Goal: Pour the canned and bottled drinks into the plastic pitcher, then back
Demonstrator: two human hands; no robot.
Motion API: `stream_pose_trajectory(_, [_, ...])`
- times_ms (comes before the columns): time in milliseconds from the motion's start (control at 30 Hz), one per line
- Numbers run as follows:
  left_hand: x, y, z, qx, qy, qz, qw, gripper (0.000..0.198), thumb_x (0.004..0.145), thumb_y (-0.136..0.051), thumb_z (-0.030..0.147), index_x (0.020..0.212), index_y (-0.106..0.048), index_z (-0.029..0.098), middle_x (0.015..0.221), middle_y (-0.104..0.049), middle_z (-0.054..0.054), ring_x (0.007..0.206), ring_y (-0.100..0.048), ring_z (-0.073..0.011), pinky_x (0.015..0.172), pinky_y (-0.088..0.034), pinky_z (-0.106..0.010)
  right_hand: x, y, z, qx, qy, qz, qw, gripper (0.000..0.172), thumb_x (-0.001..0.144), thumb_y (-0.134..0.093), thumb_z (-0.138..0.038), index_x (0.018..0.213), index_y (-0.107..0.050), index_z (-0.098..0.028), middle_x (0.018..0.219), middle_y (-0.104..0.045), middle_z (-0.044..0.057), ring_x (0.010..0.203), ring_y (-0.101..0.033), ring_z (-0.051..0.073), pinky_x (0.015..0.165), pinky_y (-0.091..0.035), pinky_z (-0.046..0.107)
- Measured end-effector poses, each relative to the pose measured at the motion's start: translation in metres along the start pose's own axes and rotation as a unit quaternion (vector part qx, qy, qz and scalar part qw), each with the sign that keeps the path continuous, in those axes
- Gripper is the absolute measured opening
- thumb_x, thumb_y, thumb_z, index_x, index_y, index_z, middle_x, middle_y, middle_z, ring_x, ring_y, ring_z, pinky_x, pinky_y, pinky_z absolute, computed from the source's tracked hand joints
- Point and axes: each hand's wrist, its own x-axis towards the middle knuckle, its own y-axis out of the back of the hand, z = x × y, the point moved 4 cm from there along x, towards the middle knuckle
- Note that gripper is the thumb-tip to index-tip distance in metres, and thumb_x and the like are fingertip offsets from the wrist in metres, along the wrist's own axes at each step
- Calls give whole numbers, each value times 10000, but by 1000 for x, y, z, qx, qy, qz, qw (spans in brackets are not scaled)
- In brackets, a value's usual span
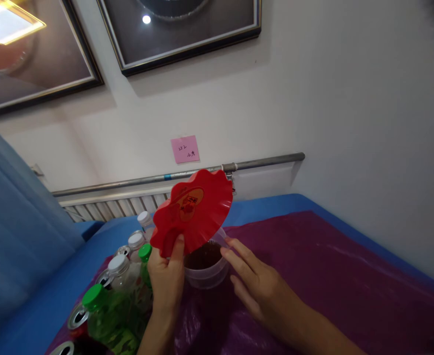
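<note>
My left hand (168,276) grips a red plastic dish (211,204) with a wavy edge and dark printing on an orange oval. The thumb presses on its lower edge, and the dish is tilted up above a clear plastic tub (205,281). Dark brown liquid (204,255) stands in the tub, partly hidden by the dish. On the tub's right side, my right hand (257,276) has its fingers stretched out, the tips touching or very near the rim. Nothing is seen inside that hand.
Left of the tub stand several bottles, among them a green-capped one (109,315), and several drink cans (78,318). A purple plastic sheet (294,271) covers the blue surface (290,201). Behind are a radiator (106,211), a pipe (272,160) and a wall; a blue curtain (17,236) hangs left.
</note>
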Motion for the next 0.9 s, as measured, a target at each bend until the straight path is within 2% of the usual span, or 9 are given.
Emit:
stream_pose_trajectory(233, [0,0,-2,-4,4,4,1000,399,740,-708,438,1039,-697,175,1024,-725,-83,973,-661,-246,949,-481,-414,0,-1,0,-3,6,-2,1000,500,893,-408,-37,1385,-449,-115,1388,-529,225,1275,-545,273,929,-582,401])
stream_pose_trajectory(467, [0,0,0,-1,1,4,1000,388,739,-709,433,1036,-700,183,1016,-729,-73,969,-663,-239,942,-482,-395,0,-1,1,1,0,-3,1000,548,882,-421,-27,1418,-424,-143,1411,-513,208,1286,-535,267,939,-578,397])
stream_pose_trajectory(900, [0,0,-2,2,-1,2,1000,384,747,-702,434,1034,-699,178,1035,-728,-83,958,-662,-244,918,-489,-401,-1,-2,1,6,7,-3,1000,540,863,-416,-8,1393,-437,-114,1406,-509,223,1293,-527,270,935,-581,395])
